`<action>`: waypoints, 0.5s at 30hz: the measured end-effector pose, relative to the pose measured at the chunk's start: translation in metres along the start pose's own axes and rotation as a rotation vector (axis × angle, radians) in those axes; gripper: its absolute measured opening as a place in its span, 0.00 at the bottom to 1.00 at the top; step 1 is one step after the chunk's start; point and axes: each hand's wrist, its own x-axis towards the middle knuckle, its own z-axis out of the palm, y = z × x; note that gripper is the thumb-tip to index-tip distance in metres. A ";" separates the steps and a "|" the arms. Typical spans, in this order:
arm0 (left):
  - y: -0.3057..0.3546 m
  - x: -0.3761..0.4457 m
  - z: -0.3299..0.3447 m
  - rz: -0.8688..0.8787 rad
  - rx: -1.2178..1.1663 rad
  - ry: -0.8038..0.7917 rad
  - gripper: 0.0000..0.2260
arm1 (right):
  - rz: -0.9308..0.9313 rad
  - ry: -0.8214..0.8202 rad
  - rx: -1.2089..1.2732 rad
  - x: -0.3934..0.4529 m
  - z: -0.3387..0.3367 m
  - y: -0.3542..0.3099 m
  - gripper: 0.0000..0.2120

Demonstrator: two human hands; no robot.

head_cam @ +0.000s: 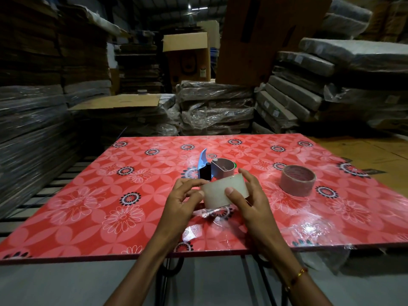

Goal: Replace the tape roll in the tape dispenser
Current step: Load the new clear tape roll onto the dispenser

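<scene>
While both hands, left hand (184, 195) and right hand (249, 195), clasp the new tape roll (224, 191) just before the tape dispenser (217, 170), finding its loose end seems underway; next, seat it on the dispenser's hub.

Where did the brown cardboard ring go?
The brown cardboard ring sits on the red flowered table, out to the right of both hands, apart from the white tape roll they hold and the dispenser behind it.

Both forearms are bare, without sleeves. The right wrist wears a thin bracelet (297, 276) of gold and dark red beads.
</scene>
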 end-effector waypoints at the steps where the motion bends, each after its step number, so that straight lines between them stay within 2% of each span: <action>1: -0.001 0.000 0.000 0.001 0.037 -0.007 0.09 | -0.012 -0.007 -0.027 -0.001 0.001 0.000 0.31; 4: -0.004 0.000 0.000 -0.006 0.104 -0.038 0.16 | -0.032 -0.020 -0.069 -0.002 0.001 0.001 0.31; 7: -0.003 0.000 -0.001 -0.036 0.022 -0.057 0.12 | -0.018 -0.029 -0.003 0.000 0.001 0.001 0.29; 12: -0.002 -0.001 -0.003 -0.019 -0.005 -0.098 0.16 | 0.105 0.018 0.245 0.005 -0.001 0.000 0.20; 15: 0.000 -0.001 -0.002 -0.048 -0.088 -0.106 0.15 | 0.153 0.033 0.294 0.006 0.001 -0.002 0.22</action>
